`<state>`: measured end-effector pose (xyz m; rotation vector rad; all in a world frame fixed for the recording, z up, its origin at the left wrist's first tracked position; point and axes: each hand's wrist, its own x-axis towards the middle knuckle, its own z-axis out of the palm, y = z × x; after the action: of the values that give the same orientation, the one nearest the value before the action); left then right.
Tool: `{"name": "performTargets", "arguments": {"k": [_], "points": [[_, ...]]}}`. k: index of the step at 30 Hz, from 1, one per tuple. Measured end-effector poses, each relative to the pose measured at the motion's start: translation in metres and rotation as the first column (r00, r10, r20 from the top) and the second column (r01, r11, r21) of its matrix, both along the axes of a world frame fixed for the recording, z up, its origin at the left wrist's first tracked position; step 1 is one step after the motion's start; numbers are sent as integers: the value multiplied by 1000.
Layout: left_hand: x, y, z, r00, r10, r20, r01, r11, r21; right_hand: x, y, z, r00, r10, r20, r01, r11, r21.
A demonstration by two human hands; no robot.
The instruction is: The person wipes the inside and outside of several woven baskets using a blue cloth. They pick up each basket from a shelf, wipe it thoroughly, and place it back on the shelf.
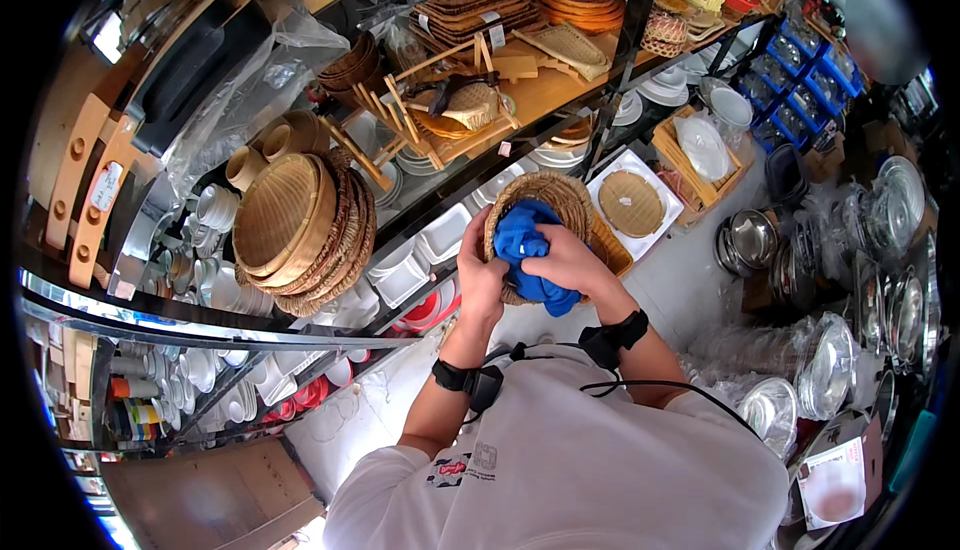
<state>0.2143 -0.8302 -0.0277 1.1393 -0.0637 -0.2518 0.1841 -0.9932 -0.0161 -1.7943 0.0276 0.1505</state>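
A round woven straw basket [574, 194] is held up in front of my chest, its mouth tilted towards me. My left hand [480, 269] grips the basket's left rim, thumb over the edge. Bunched inside the opening is a blue cloth [521, 231], and my right hand [562, 257] presses and grips it against the inner wall. Part of the cloth hangs over the lower rim. The right fingertips are hidden in its folds.
Left of me, stacked round bamboo and woven baskets [289, 224] stand on a shelf. Ahead, a wooden shelf [555, 104] carries woven trays and a small bamboo rack. A white box with a flat woven tray [632, 203] lies beyond the basket. Plastic-wrapped metal bowls [825, 366] stand at right.
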Motion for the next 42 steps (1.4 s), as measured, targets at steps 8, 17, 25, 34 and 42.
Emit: {"name": "performTargets", "arguments": {"k": [8,17,25,34,42], "points": [[8,36,-13,997,24,-73,-34,989,-143,17,-7,0,878,-393,274,418,908,-35],[3,79,-22,995,36,-91,-58,964,-260,-4,97,-6,920,82,384,71,927,-368],[-1,107,-19,988,141,-70,-151,971,-183,19,75,17,851,42,524,282,805,-522],[-2,92,-18,994,102,39,-90,967,-237,-6,102,25,856,333,395,81,670,-738],[9,113,-31,990,113,-90,-137,934,-331,-5,39,64,799,1,601,328,838,-437]]}}
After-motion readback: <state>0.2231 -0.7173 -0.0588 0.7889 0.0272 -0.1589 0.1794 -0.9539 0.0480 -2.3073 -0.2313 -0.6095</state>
